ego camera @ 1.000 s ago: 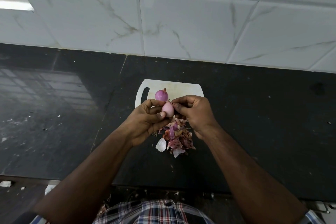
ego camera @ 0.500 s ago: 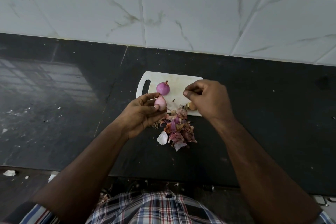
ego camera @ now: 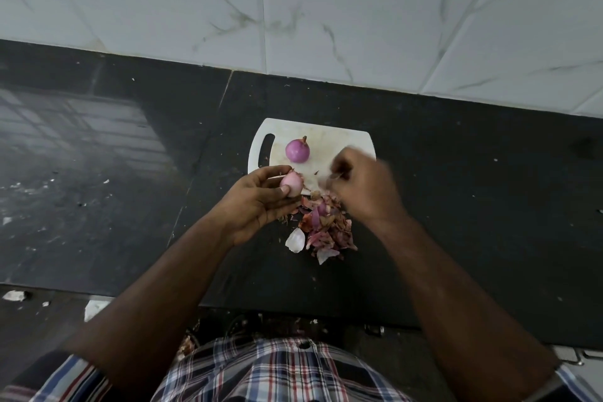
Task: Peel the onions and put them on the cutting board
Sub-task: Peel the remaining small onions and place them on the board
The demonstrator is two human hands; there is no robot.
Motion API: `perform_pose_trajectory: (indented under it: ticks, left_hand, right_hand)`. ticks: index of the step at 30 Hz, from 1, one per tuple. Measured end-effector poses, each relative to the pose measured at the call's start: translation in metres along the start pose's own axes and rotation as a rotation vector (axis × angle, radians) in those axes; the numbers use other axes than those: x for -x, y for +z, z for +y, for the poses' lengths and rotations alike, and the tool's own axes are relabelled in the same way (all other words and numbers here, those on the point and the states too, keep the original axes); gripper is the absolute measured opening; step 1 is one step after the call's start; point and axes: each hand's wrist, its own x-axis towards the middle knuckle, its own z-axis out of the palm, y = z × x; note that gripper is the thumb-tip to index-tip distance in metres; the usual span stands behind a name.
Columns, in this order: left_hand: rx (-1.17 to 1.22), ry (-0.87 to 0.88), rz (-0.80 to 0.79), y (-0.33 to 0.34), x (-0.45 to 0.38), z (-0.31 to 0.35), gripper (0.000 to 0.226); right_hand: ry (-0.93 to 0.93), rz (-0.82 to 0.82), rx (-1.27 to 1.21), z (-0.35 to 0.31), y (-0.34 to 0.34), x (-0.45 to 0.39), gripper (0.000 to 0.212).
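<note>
- My left hand (ego camera: 261, 202) grips the pale pink onion (ego camera: 291, 184) between thumb and fingertips, just off the near edge of the cutting board (ego camera: 329, 140), above the black counter (ego camera: 473, 206).
- Change since half a second ago: my right hand (ego camera: 365, 186) has swung back in toward the onion; a moment earlier it was out over the board's right end, apparently flicking a bit of skin away.
- Right hand is motion-blurred. Fingers look curled, maybe pinching a scrap of skin, but I cannot tell for sure.
- One peeled purple onion (ego camera: 297, 150) sits on the board, stem tip up, same spot as in the earlier frames.
- Peel pile (ego camera: 326, 228) lies on the counter just near of the board, between my two wrists; looks the same as before.
- Read: the held onion looks mostly bare, a few skin shreds at its top end. Right hand coming back suggests one more strip to pull.
- Judged progress: one onion done, second nearly peeled, not yet on the board. No other unpeeled onions visible.
- Risk: slick bare onion could slip from a light thumb grip.
</note>
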Motion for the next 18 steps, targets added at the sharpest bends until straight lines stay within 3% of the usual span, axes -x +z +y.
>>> perform_pose_trajectory:
  ticks: [1, 2, 4, 6, 8, 9, 10, 11, 12, 13, 16, 18]
  left_hand:
    - [-0.011, 0.004, -0.005, 0.000, 0.000, 0.000, 0.039]
    - [-0.021, 0.009, -0.007, -0.001, 0.001, 0.000, 0.039]
    - [-0.027, 0.023, -0.008, -0.003, 0.001, 0.001, 0.041]
    - [-0.018, 0.025, -0.015, -0.004, 0.002, 0.002, 0.042]
    - [-0.004, 0.030, -0.016, -0.003, 0.001, 0.002, 0.042]
    - [-0.004, 0.035, -0.019, -0.003, 0.001, 0.002, 0.042]
    - [-0.010, 0.042, -0.024, -0.003, 0.001, 0.002, 0.042]
    - [-0.017, 0.048, -0.028, -0.003, 0.001, 0.002, 0.042]
    - [-0.021, 0.052, -0.033, -0.002, 0.001, 0.002, 0.043]
    - [-0.020, 0.058, -0.037, -0.002, 0.000, 0.002, 0.043]
    - [-0.021, 0.072, -0.044, -0.001, -0.001, 0.004, 0.043]
    - [-0.023, 0.076, -0.048, 0.001, -0.002, 0.005, 0.042]
  right_hand:
    - [0.012, -0.197, 0.098, 0.006, 0.010, 0.004, 0.028]
    - [0.016, -0.292, 0.182, 0.010, 0.014, 0.007, 0.034]
    - [0.008, -0.171, 0.123, 0.007, 0.006, 0.003, 0.027]
    - [-0.028, 0.082, 0.008, -0.001, -0.008, 0.001, 0.013]
    - [-0.048, 0.252, -0.030, -0.005, -0.013, 0.001, 0.019]
    - [-0.050, 0.200, -0.017, -0.004, -0.009, 0.001, 0.016]
    - [-0.054, 0.028, 0.030, -0.004, -0.002, 0.003, 0.013]
    - [-0.054, -0.193, 0.103, -0.001, 0.006, 0.007, 0.020]
    - [-0.059, -0.315, 0.158, 0.003, 0.011, 0.009, 0.028]
    - [-0.063, -0.308, 0.146, 0.004, 0.010, 0.006, 0.029]
    - [-0.038, 0.030, -0.053, -0.007, -0.011, -0.002, 0.019]
    - [-0.026, 0.056, -0.080, -0.012, -0.017, -0.004, 0.036]
